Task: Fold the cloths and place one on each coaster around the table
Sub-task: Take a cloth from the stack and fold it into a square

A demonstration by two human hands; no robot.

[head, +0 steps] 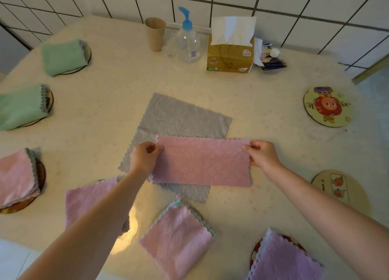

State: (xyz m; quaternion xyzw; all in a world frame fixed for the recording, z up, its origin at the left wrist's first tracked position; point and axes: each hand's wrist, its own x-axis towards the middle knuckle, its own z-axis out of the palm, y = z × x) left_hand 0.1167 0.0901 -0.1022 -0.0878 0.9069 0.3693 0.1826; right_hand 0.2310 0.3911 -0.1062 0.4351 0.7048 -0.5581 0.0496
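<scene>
L hand point(144, 156) & R hand point(262, 153) pinch pink cloth point(202, 164) over grey cloth point(179, 117); tissue box point(230, 55) behind.

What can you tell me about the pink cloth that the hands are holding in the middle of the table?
The pink cloth is a soft, fleecy-looking piece with a quilted wavy pattern and zigzag-cut edges. It is folded into a long horizontal strip that lies flat, partly covering an unfolded grey cloth beneath it on the table. The left hand pinches its upper left corner, and the right hand pinches its upper right corner. Nothing else touches it.
</scene>
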